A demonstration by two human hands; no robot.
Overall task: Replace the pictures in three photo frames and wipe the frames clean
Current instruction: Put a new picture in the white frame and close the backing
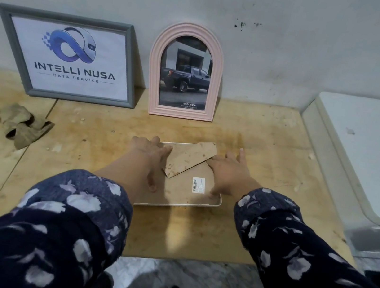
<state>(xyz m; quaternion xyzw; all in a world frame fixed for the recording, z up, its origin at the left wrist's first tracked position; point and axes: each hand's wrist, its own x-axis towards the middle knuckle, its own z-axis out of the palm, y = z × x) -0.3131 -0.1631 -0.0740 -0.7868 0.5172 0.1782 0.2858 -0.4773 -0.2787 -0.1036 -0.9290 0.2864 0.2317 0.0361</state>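
A white rectangular photo frame (174, 205) lies face down on the wooden table, its brown backing board (185, 180) up, with a barcode sticker and its cardboard stand (190, 160) lifted at an angle. My left hand (150, 155) grips the frame's left side, thumb on the backing. My right hand (228, 172) holds the right side, fingers spread. A grey frame (70, 57) with an "Intelli Nusa" logo print leans on the wall at the back left. Beside it stands a pink arched frame (185, 71) with a picture of a dark pickup truck.
A crumpled tan cloth (22, 124) lies on the table at the left. A white appliance or box (366, 156) stands at the right, beside the wooden table (259, 140). The table's front edge is close to my body, with a marbled floor below.
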